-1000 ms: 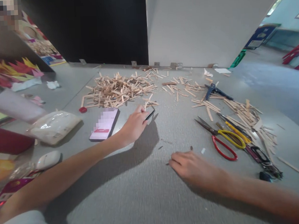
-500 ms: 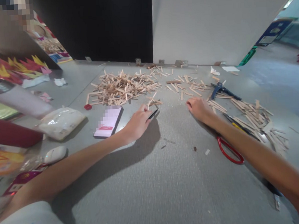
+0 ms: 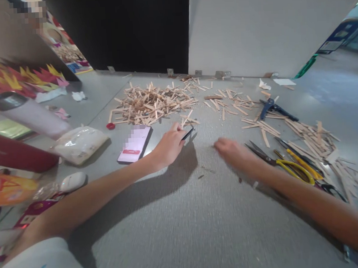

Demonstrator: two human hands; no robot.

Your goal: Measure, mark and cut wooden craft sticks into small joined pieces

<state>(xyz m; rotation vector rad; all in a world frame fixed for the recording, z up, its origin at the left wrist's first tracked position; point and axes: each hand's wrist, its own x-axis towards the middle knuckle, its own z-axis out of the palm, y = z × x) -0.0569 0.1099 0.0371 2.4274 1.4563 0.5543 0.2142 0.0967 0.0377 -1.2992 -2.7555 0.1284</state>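
My left hand [image 3: 168,145] is closed around a slim black pen-like tool [image 3: 188,133], whose tip points away to the right. Just beyond its fingers lie a few thin wooden sticks [image 3: 190,119]; whether the fingers touch one is unclear. My right hand [image 3: 232,152] hovers low over the grey table to the right of it, slightly blurred. Its fingers are curled together, and anything inside them is hidden. Scissors with yellow handles [image 3: 297,171] lie beside my right forearm. Behind my left hand spreads a large heap of broken wooden sticks [image 3: 153,103].
A lit phone [image 3: 134,144] lies left of my left hand. Blue-handled pliers [image 3: 276,109] and more sticks [image 3: 313,137] are at the right. A plastic packet [image 3: 80,145], a red bottle [image 3: 20,152] and a white mouse [image 3: 73,182] crowd the left. Upright panels [image 3: 239,31] stand behind.
My right hand has moved left and nearer to me, uncovering the yellow-handled scissors. My left hand keeps its hold on the black tool. The whole view has shifted slightly.
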